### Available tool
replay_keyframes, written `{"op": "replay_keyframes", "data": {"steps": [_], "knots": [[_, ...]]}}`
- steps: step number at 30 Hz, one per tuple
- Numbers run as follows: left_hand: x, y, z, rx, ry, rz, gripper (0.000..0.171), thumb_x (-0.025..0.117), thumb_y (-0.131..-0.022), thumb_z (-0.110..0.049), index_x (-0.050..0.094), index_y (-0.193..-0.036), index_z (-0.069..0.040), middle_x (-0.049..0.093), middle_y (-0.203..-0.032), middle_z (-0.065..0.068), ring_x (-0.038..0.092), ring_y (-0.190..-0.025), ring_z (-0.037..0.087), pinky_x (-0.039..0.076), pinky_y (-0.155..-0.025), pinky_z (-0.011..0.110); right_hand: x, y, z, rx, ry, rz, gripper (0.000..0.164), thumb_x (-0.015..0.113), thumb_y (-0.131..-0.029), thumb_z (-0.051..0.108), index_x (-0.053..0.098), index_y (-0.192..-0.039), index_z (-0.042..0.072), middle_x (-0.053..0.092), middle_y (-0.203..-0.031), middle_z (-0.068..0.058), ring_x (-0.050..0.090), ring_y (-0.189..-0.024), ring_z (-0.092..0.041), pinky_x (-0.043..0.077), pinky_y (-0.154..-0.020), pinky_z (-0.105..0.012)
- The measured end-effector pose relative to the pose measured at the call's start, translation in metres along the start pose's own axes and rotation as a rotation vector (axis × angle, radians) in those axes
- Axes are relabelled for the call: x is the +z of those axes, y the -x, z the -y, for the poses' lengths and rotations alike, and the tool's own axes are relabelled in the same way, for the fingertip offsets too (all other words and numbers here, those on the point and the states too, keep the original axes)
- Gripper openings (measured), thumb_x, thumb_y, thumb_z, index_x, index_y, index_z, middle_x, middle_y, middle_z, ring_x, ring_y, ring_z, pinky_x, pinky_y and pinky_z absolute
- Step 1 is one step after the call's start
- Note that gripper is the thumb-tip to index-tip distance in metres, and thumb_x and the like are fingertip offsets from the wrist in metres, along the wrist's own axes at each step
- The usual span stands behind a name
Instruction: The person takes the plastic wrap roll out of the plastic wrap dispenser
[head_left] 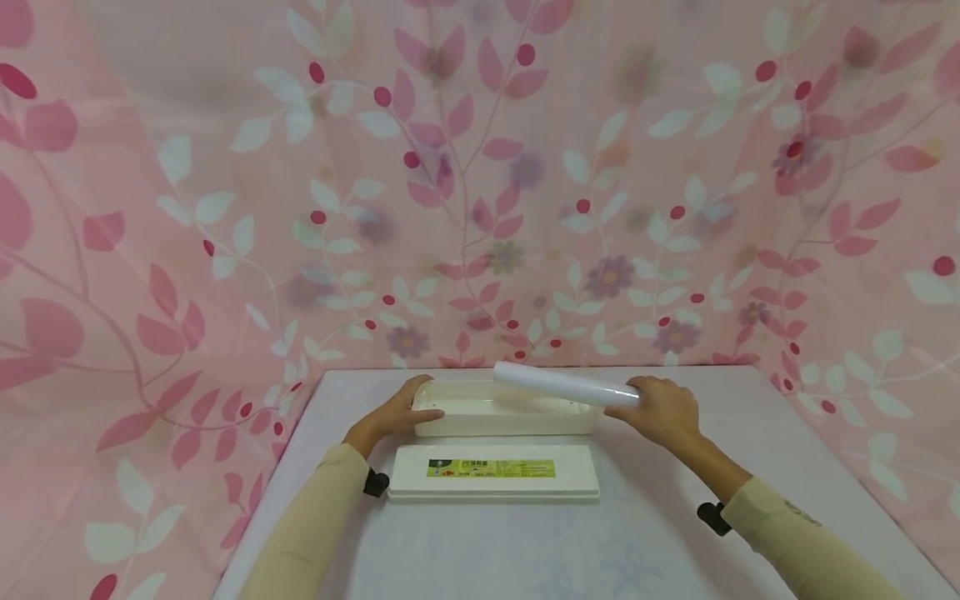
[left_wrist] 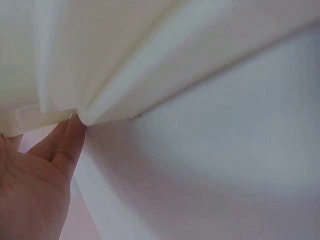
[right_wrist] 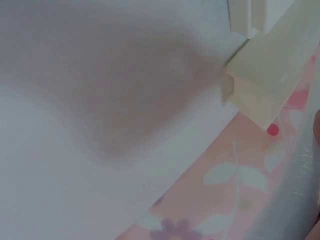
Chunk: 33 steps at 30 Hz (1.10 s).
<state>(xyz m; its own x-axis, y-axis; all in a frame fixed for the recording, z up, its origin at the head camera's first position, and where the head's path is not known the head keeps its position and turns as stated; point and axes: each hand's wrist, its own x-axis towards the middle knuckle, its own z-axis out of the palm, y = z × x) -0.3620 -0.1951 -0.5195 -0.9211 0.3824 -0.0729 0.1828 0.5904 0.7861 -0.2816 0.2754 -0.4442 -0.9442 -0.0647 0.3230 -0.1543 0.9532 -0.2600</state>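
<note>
A roll of cling film (head_left: 558,385) slants over a cream plastic box (head_left: 504,426), its left end raised above the box's back rim. My right hand (head_left: 663,410) grips the roll's right end; in the right wrist view only a sliver of that hand shows beside the roll (right_wrist: 290,200). My left hand (head_left: 397,412) holds the box's left end, thumb at the front and fingers at the rear corner. The left wrist view has that hand (left_wrist: 40,175) against the end of the box (left_wrist: 140,65). In front of the box lies its white lid (head_left: 495,490) with a green-yellow label.
Everything stands on a table with a white cloth (head_left: 480,558). A pink flowered curtain (head_left: 480,208) hangs behind the table's back edge and along both sides. Each wrist carries a small black camera mount (head_left: 377,482).
</note>
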Motion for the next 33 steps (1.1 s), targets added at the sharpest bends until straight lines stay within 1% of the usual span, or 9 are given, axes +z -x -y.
{"op": "replay_keyframes", "data": {"steps": [2, 3, 8, 12, 16, 23, 27, 31, 33], "knots": [[-0.001, 0.001, 0.001, -0.007, -0.031, -0.009, 0.094, 0.075, -0.085, -0.046, 0.022, -0.154, -0.010, 0.026, -0.157, 0.015, 0.031, -0.142, 0.035, 0.025, -0.116, 0.060, -0.001, 0.003, -0.005, -0.002, 0.010, -0.016, 0.061, 0.080, -0.072, 0.058, 0.072, -0.106, 0.008, 0.074, -0.091, -0.010, 0.061, -0.073, -0.026, 0.045, -0.063, -0.043], [-0.001, 0.002, 0.001, -0.009, -0.038, -0.010, 0.095, 0.075, -0.085, -0.046, 0.022, -0.154, -0.009, 0.027, -0.157, 0.016, 0.032, -0.141, 0.035, 0.025, -0.116, 0.061, -0.001, 0.004, -0.007, -0.002, 0.012, -0.023, 0.061, 0.080, -0.072, 0.058, 0.072, -0.106, 0.008, 0.073, -0.091, -0.010, 0.061, -0.073, -0.026, 0.045, -0.064, -0.044], [-0.001, 0.004, 0.003, -0.026, -0.033, -0.009, 0.094, 0.076, -0.084, -0.045, 0.023, -0.154, -0.011, 0.029, -0.156, 0.015, 0.033, -0.139, 0.035, 0.024, -0.117, 0.060, -0.002, 0.011, -0.019, 0.005, 0.015, -0.043, 0.061, 0.080, -0.072, 0.058, 0.071, -0.107, 0.008, 0.073, -0.090, -0.011, 0.062, -0.072, -0.027, 0.044, -0.059, -0.041], [-0.002, 0.003, 0.002, -0.003, -0.031, 0.000, 0.092, 0.075, -0.086, -0.045, 0.023, -0.153, -0.010, 0.028, -0.155, 0.016, 0.032, -0.139, 0.034, 0.023, -0.117, 0.059, -0.006, 0.014, -0.029, 0.004, 0.027, -0.061, 0.061, 0.080, -0.072, 0.056, 0.071, -0.107, 0.008, 0.073, -0.090, -0.012, 0.062, -0.070, -0.027, 0.044, -0.056, -0.040], [-0.002, 0.001, 0.000, 0.024, -0.030, 0.005, 0.089, 0.074, -0.088, -0.042, 0.023, -0.153, -0.008, 0.029, -0.153, 0.018, 0.032, -0.137, 0.034, 0.023, -0.117, 0.058, -0.013, 0.017, -0.040, -0.005, 0.035, -0.076, 0.059, 0.081, -0.072, 0.054, 0.071, -0.106, 0.006, 0.073, -0.088, -0.014, 0.061, -0.067, -0.027, 0.043, -0.053, -0.039], [-0.001, 0.000, 0.000, 0.014, -0.035, 0.004, 0.088, 0.074, -0.088, -0.041, 0.022, -0.152, -0.010, 0.029, -0.154, 0.017, 0.032, -0.138, 0.033, 0.022, -0.118, 0.058, -0.016, 0.022, -0.055, 0.023, 0.019, -0.095, 0.057, 0.080, -0.073, 0.055, 0.071, -0.103, 0.007, 0.072, -0.084, -0.012, 0.061, -0.064, -0.025, 0.041, -0.049, -0.037], [-0.001, 0.000, 0.000, 0.018, -0.015, 0.005, 0.088, 0.074, -0.088, -0.038, 0.022, -0.152, -0.008, 0.029, -0.153, 0.018, 0.032, -0.137, 0.034, 0.022, -0.117, 0.059, -0.018, 0.026, -0.059, 0.047, 0.020, -0.090, 0.058, 0.080, -0.074, 0.055, 0.070, -0.104, 0.006, 0.072, -0.087, -0.013, 0.062, -0.068, -0.027, 0.043, -0.052, -0.040], [-0.001, 0.000, -0.002, 0.000, 0.004, 0.007, 0.090, 0.075, -0.087, -0.040, 0.021, -0.153, -0.010, 0.028, -0.154, 0.016, 0.031, -0.138, 0.034, 0.021, -0.117, 0.060, -0.019, 0.029, -0.063, 0.066, 0.031, -0.088, 0.060, 0.078, -0.076, 0.054, 0.069, -0.108, 0.005, 0.072, -0.090, -0.017, 0.062, -0.071, -0.031, 0.046, -0.057, -0.046], [-0.001, -0.001, -0.003, -0.007, 0.013, 0.006, 0.091, 0.075, -0.087, -0.040, 0.022, -0.153, -0.010, 0.028, -0.154, 0.016, 0.031, -0.138, 0.034, 0.021, -0.117, 0.060, -0.019, 0.030, -0.066, 0.067, 0.038, -0.097, 0.061, 0.078, -0.076, 0.055, 0.068, -0.108, 0.004, 0.071, -0.090, -0.018, 0.062, -0.070, -0.031, 0.046, -0.056, -0.046]]}}
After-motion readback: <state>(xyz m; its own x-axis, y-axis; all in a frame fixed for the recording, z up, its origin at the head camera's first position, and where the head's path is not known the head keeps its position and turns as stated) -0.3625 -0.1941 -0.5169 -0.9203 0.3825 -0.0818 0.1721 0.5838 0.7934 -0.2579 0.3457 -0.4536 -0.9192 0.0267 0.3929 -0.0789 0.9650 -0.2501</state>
